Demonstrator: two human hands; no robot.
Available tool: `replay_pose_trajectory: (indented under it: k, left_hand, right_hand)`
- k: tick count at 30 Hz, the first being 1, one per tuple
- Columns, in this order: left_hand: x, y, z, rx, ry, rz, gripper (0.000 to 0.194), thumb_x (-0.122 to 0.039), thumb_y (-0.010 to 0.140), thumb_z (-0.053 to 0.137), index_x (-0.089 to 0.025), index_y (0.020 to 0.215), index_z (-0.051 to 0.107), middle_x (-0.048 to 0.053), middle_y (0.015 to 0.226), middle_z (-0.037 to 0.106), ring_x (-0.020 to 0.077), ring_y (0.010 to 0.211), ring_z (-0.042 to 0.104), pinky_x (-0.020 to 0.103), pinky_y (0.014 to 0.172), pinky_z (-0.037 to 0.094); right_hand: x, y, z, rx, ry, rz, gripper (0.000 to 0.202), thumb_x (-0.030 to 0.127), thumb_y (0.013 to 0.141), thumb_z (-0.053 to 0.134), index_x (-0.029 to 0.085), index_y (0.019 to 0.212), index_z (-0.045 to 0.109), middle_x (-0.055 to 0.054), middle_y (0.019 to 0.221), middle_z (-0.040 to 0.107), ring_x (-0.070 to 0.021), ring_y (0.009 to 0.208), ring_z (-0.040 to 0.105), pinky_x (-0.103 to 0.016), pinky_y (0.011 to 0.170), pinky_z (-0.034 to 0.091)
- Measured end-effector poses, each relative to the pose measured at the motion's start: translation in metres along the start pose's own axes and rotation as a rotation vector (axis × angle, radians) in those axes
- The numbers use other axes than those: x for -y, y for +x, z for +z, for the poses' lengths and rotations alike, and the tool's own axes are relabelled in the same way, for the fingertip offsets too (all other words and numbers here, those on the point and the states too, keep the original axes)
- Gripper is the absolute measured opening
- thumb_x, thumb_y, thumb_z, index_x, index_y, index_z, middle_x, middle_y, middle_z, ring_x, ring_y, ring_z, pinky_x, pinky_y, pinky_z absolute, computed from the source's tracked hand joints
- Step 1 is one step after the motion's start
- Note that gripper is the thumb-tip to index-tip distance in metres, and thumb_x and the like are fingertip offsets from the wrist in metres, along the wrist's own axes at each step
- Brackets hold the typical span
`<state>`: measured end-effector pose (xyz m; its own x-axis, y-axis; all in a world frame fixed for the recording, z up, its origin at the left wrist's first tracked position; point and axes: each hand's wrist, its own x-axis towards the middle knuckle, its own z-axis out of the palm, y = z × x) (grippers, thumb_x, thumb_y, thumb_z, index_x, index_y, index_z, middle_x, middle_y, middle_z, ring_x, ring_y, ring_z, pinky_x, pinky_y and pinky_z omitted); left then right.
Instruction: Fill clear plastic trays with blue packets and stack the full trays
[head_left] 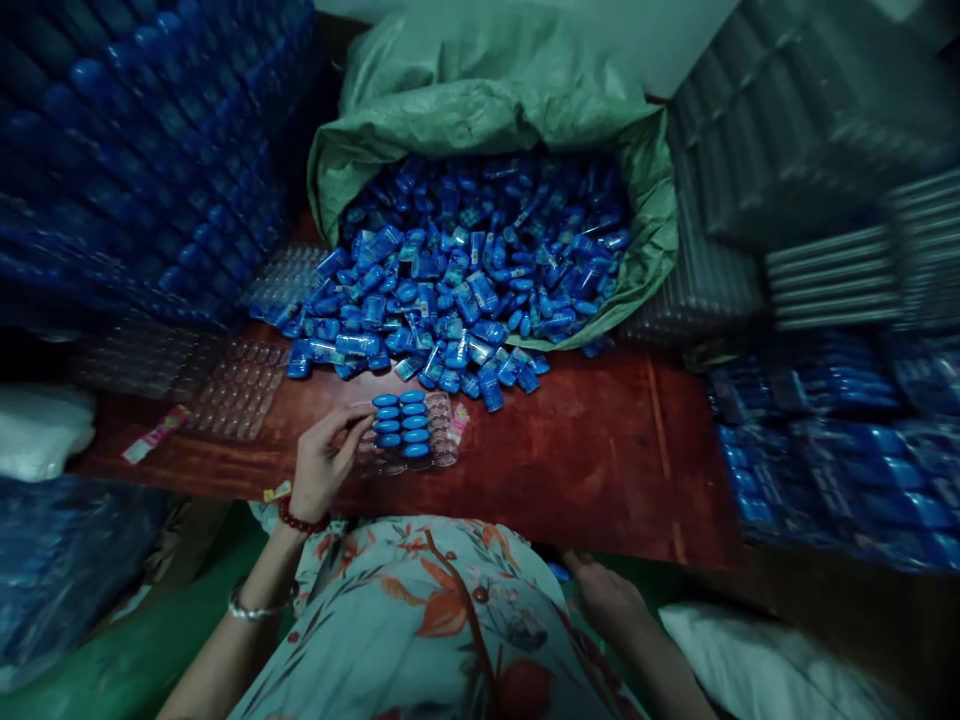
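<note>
Two hands working: left hand (321,462) curled at the clear tray (442,438), right hand (606,595) below the bench's (577,460) front edge, pinching or not, can't tell. Nine glossy blue ovals (414,423) stand in that tray, two columns, near that edge; behind, blue packs (450,295) spill from a green sack (487,115).

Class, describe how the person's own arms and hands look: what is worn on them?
The left hand and the right hand are ungloved, and no sleeve covers the visible forearms. A dark red beaded bracelet circles the left wrist, with a silver-coloured bangle farther up. No jewellery shows on the right, though that side is dim and blurred.
</note>
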<state>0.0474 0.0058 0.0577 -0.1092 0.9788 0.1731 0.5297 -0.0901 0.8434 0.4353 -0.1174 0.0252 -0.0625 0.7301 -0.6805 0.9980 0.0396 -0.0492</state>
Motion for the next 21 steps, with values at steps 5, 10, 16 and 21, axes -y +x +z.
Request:
replay_pose_trajectory:
  k: [5,10,16,21]
  left_hand:
    - [-0.011,0.044,0.014,0.058,0.093,0.162,0.02,-0.03,0.087,0.049,-0.017,0.087,0.065,0.004,0.086,0.067,0.0158,0.082,0.061,0.026,0.078,0.046]
    - [-0.022,0.058,0.026,0.064,0.098,0.195,0.019,-0.029,0.087,0.049,-0.017,0.086,0.064,0.004,0.084,0.065,0.0161,0.081,0.06,0.027,0.076,0.045]
    - [-0.007,0.022,0.011,0.056,0.042,0.073,0.021,-0.032,0.088,0.048,-0.018,0.088,0.064,0.004,0.085,0.066,0.0159,0.08,0.061,0.026,0.074,0.048]
    - [-0.015,-0.011,0.01,0.054,-0.016,0.045,0.019,-0.029,0.088,0.049,-0.019,0.097,0.062,0.007,0.095,0.066,0.0187,0.091,0.061,0.031,0.083,0.049]
  right_hand:
    - [0.03,0.021,-0.059,-0.198,0.129,-0.147,0.019,0.028,0.084,0.047,0.024,0.091,0.064,-0.008,0.087,0.069,-0.0214,0.084,0.064,-0.029,0.074,0.045]
    - [0.098,0.09,-0.116,-0.588,0.303,-0.162,0.036,0.041,0.09,0.04,0.018,0.114,0.053,-0.011,0.107,0.062,-0.0231,0.091,0.061,-0.032,0.074,0.046]
    - [0.129,0.153,-0.128,-0.621,0.221,-0.016,0.037,0.037,0.086,0.047,0.014,0.115,0.049,-0.016,0.106,0.056,-0.0244,0.081,0.061,-0.032,0.063,0.045]
    - [0.115,0.146,-0.123,-0.606,0.386,-0.24,0.027,0.043,0.083,0.053,0.016,0.087,0.057,-0.007,0.084,0.058,-0.0187,0.072,0.058,-0.029,0.066,0.045]
